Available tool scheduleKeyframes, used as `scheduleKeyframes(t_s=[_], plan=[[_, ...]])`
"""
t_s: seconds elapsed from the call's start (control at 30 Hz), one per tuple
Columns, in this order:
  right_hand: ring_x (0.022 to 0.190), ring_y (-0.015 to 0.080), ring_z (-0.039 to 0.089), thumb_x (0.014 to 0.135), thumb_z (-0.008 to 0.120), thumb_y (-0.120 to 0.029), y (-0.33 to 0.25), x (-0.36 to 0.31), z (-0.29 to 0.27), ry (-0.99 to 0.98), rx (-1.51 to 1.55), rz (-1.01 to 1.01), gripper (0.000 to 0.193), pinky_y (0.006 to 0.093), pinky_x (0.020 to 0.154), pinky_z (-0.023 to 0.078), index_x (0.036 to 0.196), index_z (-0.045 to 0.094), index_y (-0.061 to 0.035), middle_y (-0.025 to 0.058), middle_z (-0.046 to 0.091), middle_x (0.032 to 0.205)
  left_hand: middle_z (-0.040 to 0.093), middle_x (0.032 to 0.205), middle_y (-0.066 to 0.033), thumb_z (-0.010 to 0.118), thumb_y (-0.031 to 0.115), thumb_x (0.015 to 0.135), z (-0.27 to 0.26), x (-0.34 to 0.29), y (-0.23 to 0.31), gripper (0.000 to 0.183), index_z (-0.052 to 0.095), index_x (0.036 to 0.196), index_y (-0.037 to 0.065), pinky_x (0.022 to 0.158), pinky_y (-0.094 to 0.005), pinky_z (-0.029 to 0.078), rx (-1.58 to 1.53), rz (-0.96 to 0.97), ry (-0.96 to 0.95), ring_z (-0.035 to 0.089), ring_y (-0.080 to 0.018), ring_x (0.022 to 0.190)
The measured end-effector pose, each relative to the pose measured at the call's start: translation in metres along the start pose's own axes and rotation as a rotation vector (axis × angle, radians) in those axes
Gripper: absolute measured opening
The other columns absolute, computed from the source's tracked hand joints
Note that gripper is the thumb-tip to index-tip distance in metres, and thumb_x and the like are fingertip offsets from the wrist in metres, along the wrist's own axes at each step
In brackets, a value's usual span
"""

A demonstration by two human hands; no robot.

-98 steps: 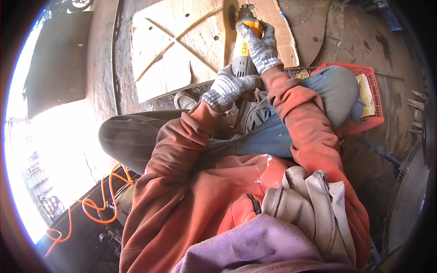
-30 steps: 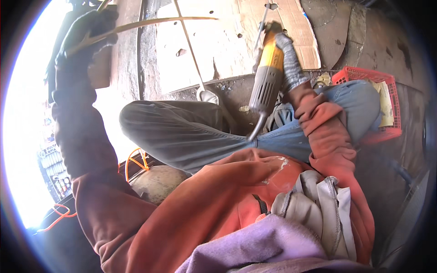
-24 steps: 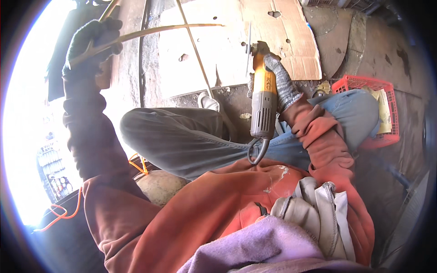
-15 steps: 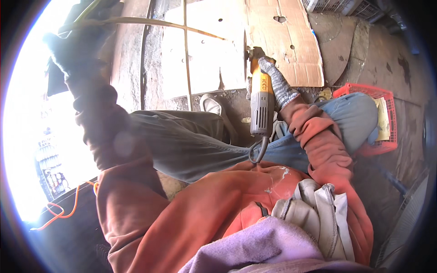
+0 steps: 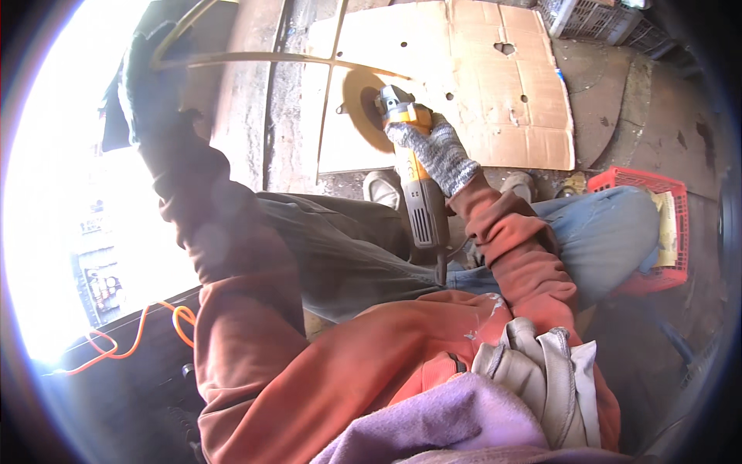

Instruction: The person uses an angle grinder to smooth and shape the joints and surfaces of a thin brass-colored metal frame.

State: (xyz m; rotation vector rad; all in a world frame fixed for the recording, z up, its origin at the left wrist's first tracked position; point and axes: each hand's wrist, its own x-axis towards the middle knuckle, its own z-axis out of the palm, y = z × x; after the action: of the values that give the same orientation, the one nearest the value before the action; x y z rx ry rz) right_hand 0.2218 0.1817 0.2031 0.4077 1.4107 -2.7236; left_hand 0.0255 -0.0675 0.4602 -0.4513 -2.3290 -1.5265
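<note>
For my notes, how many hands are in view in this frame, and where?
2. The right hand, gloved, grips the angle grinder near the centre; the left hand, at upper left, holds thin strips, its outline partly lost in shadow. No other hand shows.

Head-worn fisheye view (dark at the corners), steeply down over near legs (image 5: 340,240) to the cardboard (image 5: 487,81) beyond.

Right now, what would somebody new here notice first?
Probably the yellow grinder with its round disc, in the gloved right hand near the middle. Then the crossed strips, held by the shadowy left hand at upper left, and the red crate beside the right knee.
</note>
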Motion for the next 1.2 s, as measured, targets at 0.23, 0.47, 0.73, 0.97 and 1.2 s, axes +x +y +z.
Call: scheduleKeyframes(t_s=[0.23,0.47,0.73,0.97,1.2], plan=[[0.100,0.0129,0.065,0.084,0.084,-0.017,0.000,-0.017,0.036,-0.085,0.081,-0.168,0.041,0.0325,0.082,0.056,0.118,0.064,-0.0048,0.0079,0.069,0.109,0.073,0.085,-0.0157,0.059,0.038,0.100,-0.002,-0.015,-0.002,0.042,0.071,0.102,-0.002,0.044,-0.0243,0.045,-0.163,-0.108,0.104,0.061,-0.0151,0.055],[0.096,0.0171,0.065,0.084,0.086,-0.025,0.009,-0.023,0.059,-0.137,-0.032,-0.034,0.061,0.0345,0.084,0.056,0.125,0.047,-0.0041,0.0096,0.065,0.109,0.073,0.097,-0.0225,0.049,0.044,0.107,-0.007,-0.052,0.011,0.052,0.068,0.114,-0.003,0.042,-0.0227,0.043,0.001,-0.049,0.102,0.061,-0.0137,0.056],[0.093,0.0151,0.066,0.085,0.081,-0.009,0.017,-0.021,0.065,-0.112,-0.096,-0.157,0.050,0.0338,0.077,0.058,0.122,0.048,-0.0077,0.0082,0.065,0.112,0.072,0.098,-0.0207,0.053,0.046,0.106,-0.009,-0.057,0.011,0.054,0.066,0.114,-0.005,0.055,-0.0228,0.051,0.081,0.007,-0.001,0.065,-0.0148,0.068],[0.094,0.0153,0.066,0.086,0.080,-0.007,0.001,-0.019,0.064,-0.118,-0.006,-0.186,0.047,0.0337,0.077,0.058,0.121,0.048,-0.0068,0.0084,0.065,0.110,0.065,0.071,-0.0122,0.043,0.048,0.108,0.011,-0.062,0.028,0.060,0.064,0.090,-0.005,0.045,-0.0238,0.044,-0.095,-0.009,0.017,0.057,-0.0134,0.050],[0.096,0.0159,0.064,0.087,0.082,-0.020,0.005,-0.017,0.057,-0.065,-0.017,-0.137,0.049,0.0346,0.081,0.056,0.121,0.051,-0.0050,0.0094,0.066,0.109,0.070,0.096,-0.0178,0.055,0.037,0.105,-0.006,-0.060,0.016,0.041,0.064,0.105,-0.003,0.067,-0.0320,0.057,0.253,0.266,-0.149,0.068,-0.0233,0.080]])
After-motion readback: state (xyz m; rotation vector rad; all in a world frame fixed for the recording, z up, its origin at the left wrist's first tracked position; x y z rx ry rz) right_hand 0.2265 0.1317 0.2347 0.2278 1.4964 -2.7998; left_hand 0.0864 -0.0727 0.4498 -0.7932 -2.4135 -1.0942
